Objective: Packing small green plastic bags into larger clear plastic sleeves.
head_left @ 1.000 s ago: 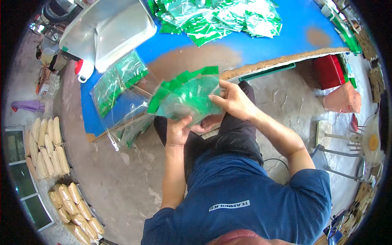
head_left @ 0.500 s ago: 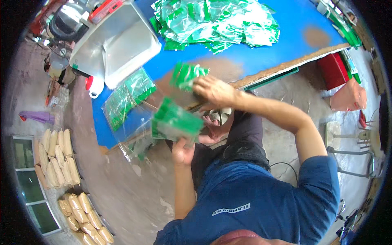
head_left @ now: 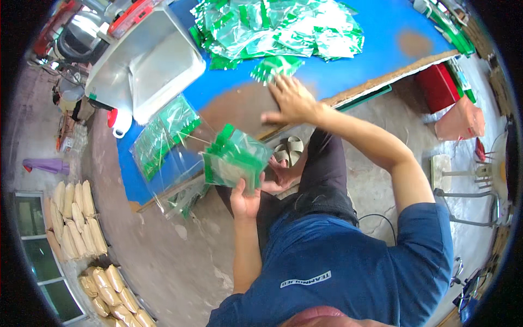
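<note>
A stack of green-and-clear plastic bags (head_left: 234, 159) is pinched in my left hand (head_left: 245, 200), above my lap at the table's near edge. My right hand (head_left: 294, 102) is over the blue table with fingers spread and nothing gripped in them. Its fingertips are at the near side of a single green plastic bag (head_left: 276, 68); whether they touch it I cannot tell. Just beyond lies a large loose pile of the same shiny green-and-clear bags (head_left: 278, 30). To the left, a clear bag with a bundle of green bags (head_left: 166, 136) lies on the table.
A pale metal tray (head_left: 163, 71) is at the far left of the blue tabletop (head_left: 381, 49), with a white cup-like container (head_left: 121, 122) beside it. Filled brown sacks (head_left: 109, 291) stand on the left floor. A red box (head_left: 437, 87) is under the table's right side.
My right hand has moved away from me toward the pile and opened, letting go of a green bag that now lies by it. My left hand still holds the stack. The view shifted slightly.
</note>
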Available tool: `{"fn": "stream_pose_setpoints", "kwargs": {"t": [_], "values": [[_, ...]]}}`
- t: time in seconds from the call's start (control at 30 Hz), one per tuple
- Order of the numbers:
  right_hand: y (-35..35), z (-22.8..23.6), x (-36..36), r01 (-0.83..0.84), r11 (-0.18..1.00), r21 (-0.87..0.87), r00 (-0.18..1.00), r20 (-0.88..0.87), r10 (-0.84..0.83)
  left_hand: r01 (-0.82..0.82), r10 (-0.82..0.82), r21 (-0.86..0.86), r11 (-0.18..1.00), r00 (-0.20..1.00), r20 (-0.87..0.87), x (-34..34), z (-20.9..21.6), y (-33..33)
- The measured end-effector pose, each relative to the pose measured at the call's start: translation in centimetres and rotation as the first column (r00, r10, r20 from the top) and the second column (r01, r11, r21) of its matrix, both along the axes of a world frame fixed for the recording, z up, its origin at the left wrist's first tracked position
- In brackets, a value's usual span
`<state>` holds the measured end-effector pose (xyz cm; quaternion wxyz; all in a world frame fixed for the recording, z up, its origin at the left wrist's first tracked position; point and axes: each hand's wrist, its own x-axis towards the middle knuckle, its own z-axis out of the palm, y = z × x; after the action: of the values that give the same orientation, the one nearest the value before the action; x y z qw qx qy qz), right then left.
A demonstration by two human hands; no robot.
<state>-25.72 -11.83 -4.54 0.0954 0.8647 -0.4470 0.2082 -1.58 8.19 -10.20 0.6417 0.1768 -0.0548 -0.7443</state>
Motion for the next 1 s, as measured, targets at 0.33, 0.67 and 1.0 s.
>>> {"fn": "stream_pose_setpoints", "kwargs": {"t": [0.33,0.67,1.0], "values": [[6.2,2.5,-1.4,-0.318,0.909,0.269,0.902,0.381,0.202,0.053,-0.046,-0.063,0.997,0.993,0.109,1.9,0.5,0.5],[6.7,8.2,0.7,-0.434,0.785,0.443,0.658,0.750,-0.060,-0.034,0.189,-0.265,0.964,0.790,0.583,-4.2,10.0,-8.1],[1.0,1.6,3.4,-0.406,0.822,0.399,0.617,0.784,-0.075,0.136,0.434,-0.545,0.827,0.463,0.773,-1.9,7.8,-15.8]]}}
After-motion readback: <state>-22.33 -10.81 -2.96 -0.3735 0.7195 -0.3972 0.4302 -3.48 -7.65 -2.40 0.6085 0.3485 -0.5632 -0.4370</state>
